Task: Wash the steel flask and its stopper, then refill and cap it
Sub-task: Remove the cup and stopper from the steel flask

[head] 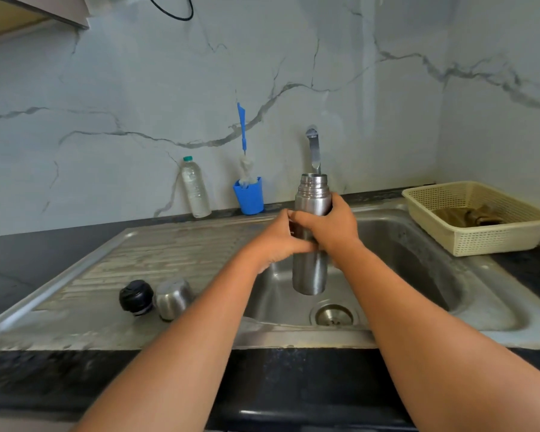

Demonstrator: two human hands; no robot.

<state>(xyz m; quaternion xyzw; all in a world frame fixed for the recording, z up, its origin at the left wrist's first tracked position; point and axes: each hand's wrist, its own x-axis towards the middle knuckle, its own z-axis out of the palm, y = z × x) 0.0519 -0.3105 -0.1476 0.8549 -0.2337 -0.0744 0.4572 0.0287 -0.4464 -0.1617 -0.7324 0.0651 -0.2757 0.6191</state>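
Flask (pixel 310 275) upright, uncapped, frame centre, mouth under tap (pixel 314 148); gripped mid-body by left hand (pixel 278 241) and right hand (pixel 331 226), fingers curled round it. Stopper (pixel 136 297) and cup (pixel 172 299) lower left, on drainboard (pixel 138 254).

Cannot see the middle of the flask (pixel 310 275) above the sink (pixel 293 337), covered by the left hand (pixel 279 237) and right hand (pixel 328 225). Cannot tell whether water runs from the tap (pixel 314 148) behind the sink. Cannot make out the brownish lump (pixel 477 215) in the basket (pixel 480 242) right of the sink.
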